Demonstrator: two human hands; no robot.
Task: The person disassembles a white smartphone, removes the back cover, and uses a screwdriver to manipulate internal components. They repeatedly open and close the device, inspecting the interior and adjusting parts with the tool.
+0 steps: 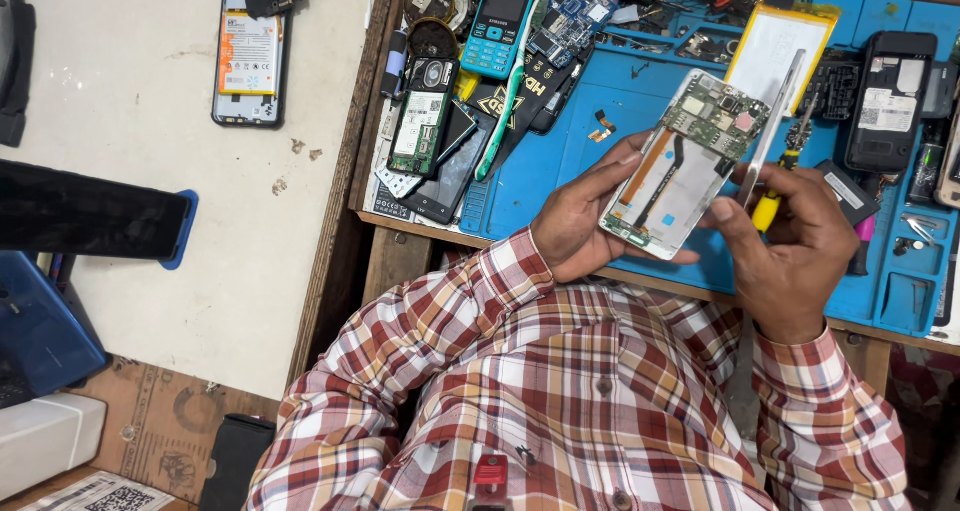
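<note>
My left hand (577, 218) cradles an opened phone (683, 166) with its back cover off, circuit board and flex cable exposed, tilted above the blue work mat (545, 186). My right hand (795, 246) steadies the phone's right edge with the thumb while gripping metal tweezers (776, 129) and a yellow-handled screwdriver (778, 183). The tweezers point up past the phone's top corner. My sleeves are red and white plaid.
A wooden tray holds several dismantled phones (425, 116), a teal keypad phone (500, 21), loose boards, a white battery (775, 41) and a black phone back (888, 96). On the white table at left lie an opened phone (250, 56) and a dark screen (90, 211).
</note>
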